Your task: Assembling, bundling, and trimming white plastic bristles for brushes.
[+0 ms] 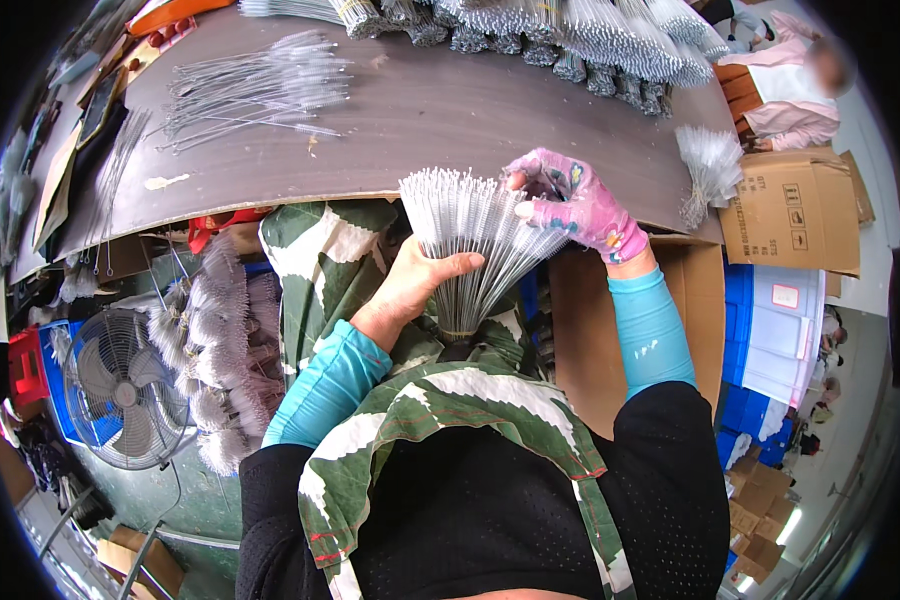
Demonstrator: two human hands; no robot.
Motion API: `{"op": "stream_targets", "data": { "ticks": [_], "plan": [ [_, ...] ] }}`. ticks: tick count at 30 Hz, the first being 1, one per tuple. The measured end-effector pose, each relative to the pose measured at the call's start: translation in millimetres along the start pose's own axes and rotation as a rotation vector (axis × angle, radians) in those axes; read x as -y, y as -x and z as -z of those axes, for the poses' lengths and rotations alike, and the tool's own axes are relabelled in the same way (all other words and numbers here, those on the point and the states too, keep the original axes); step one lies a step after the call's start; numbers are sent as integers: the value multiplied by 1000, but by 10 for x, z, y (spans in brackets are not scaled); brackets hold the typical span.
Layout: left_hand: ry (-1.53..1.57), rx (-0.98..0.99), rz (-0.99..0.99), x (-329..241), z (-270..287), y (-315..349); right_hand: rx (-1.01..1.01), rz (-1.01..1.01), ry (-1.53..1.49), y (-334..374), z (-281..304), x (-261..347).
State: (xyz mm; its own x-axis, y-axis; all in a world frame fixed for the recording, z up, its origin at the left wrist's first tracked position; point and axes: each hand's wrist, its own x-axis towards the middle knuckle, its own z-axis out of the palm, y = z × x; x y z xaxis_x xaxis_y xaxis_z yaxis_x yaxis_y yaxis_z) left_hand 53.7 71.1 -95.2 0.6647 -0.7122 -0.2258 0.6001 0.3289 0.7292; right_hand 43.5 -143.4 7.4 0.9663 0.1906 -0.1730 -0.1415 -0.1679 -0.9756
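Left hand [410, 290], bare, clenched round the tied neck of a brush bundle [470, 240] over the lap; stems fan up and away toward the worktop [420, 130]. Right hand [570, 205] (gloved) pinches the far tips, probably a few stems.
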Motion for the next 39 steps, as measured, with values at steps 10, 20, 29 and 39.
{"op": "stream_targets", "data": {
  "ticks": [10,20,29,39],
  "plan": [
    [58,15,30,22,16,4,76,-11,62,-42,137,-4],
    [-46,-39,-69,27,-182,24,-296,175,375,-595,-202,-69],
    [85,-34,-42,39,-24,73,-15,-47,224,-266,-210,121],
    [123,-23,-12,82,46,53,46,-64,173,-184,-88,97]
  ]
}}
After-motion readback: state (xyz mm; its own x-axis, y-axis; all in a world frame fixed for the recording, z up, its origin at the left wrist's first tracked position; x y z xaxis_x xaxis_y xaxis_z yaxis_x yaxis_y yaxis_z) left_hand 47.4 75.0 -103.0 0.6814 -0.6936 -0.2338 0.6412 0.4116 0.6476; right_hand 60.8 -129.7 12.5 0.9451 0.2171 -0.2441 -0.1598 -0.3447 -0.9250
